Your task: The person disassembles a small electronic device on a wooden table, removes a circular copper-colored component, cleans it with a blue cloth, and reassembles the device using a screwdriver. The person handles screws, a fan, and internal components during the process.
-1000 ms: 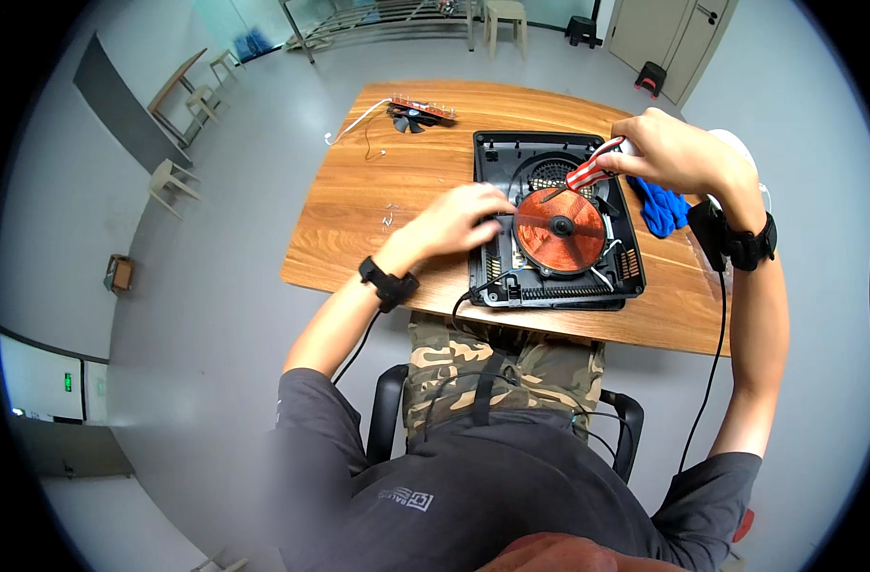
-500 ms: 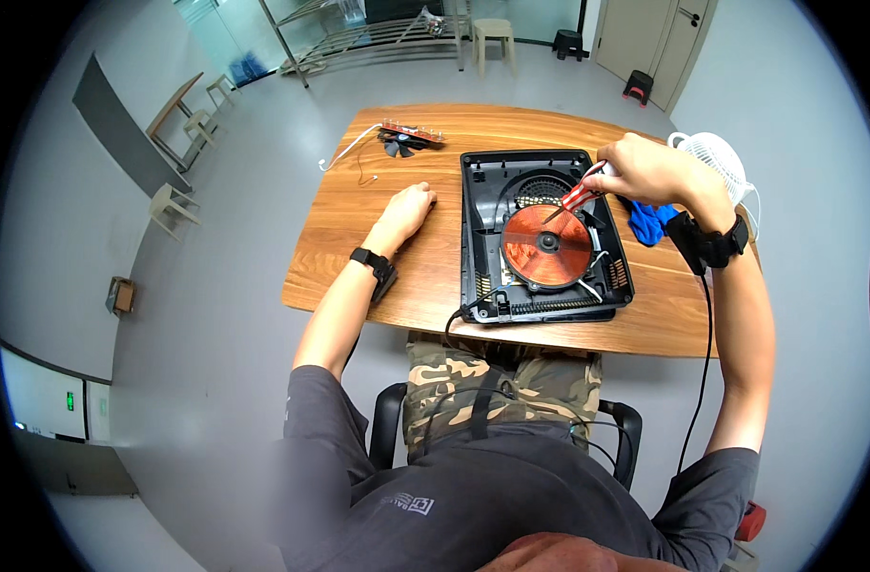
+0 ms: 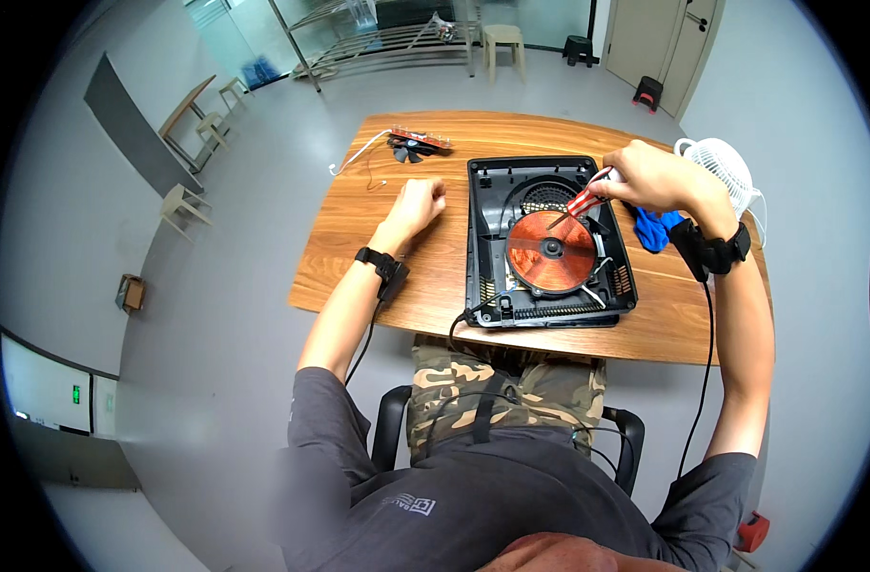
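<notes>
An opened induction cooker base [image 3: 484,250] lies on the wooden table, a round copper coil [image 3: 540,262] showing inside its black shell. My right hand [image 3: 649,176] is closed round a screwdriver [image 3: 582,202] with a red and white striped handle. Its thin tip points down and left over the far part of the coil; whether it touches cannot be told. My left hand [image 3: 419,207] rests on the tabletop left of the shell, fingers curled in, with nothing visible in them. Beyond it lies a circuit board [image 3: 421,139] with a small black fan [image 3: 408,153] and loose wires.
A blue cloth [image 3: 654,229] lies right of the shell, near a white fan [image 3: 721,172] at the table's right edge. A black cable [image 3: 457,329] runs off the shell's near left corner. Stools and a metal rack [image 3: 387,43] stand farther back.
My left hand has curled its fingers in more. The screwdriver remains in my right hand over the coil, barely shifted. The whole view has moved slightly.
</notes>
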### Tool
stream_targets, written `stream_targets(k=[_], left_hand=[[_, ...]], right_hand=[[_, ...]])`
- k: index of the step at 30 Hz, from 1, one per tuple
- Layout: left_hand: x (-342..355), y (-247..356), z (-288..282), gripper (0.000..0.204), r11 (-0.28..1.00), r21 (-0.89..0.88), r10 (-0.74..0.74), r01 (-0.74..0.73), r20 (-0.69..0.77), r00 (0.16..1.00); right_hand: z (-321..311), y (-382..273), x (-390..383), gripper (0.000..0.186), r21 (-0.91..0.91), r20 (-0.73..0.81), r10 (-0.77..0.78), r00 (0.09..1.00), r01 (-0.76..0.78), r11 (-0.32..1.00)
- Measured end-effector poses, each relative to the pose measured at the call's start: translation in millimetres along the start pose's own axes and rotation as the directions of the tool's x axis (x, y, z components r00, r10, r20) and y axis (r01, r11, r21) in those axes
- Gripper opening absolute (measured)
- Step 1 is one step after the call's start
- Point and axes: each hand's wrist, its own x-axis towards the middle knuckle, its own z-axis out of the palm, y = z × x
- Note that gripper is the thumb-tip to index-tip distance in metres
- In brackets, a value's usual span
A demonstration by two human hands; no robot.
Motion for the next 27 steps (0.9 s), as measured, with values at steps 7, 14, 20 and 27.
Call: stream_targets(k=[7,14,20,27], left_hand=[[19.8,62.2,-26.2,0.015,0.91,-0.413,-0.003,0.045,0.103,0.995],[35.1,124.1,-17.9,0.013,0.883,-0.469,0.129,0.002,0.248,0.96],[53.3,154.5,11.0,0.014,0.916,-0.372,0.262,-0.147,0.279,0.924],[67.5,177.5,33.5,0.012,0.901,-0.41,0.283,-0.139,0.313,0.907]], right_hand=[[-8.4,6.5,-2.2,0.048,0.04,-0.091,-0.062,0.994,0.066,0.997],[-22.4,7.0,-18.5,0.056,0.121,-0.065,0.103,0.993,-0.095,0.988],[-23.3,22.6,-22.9,0.055,0.161,-0.11,0.054,0.993,-0.036,0.986],[-17.2,52.1,-17.8,0.053,0.06,-0.157,-0.028,0.987,0.038,0.997]])
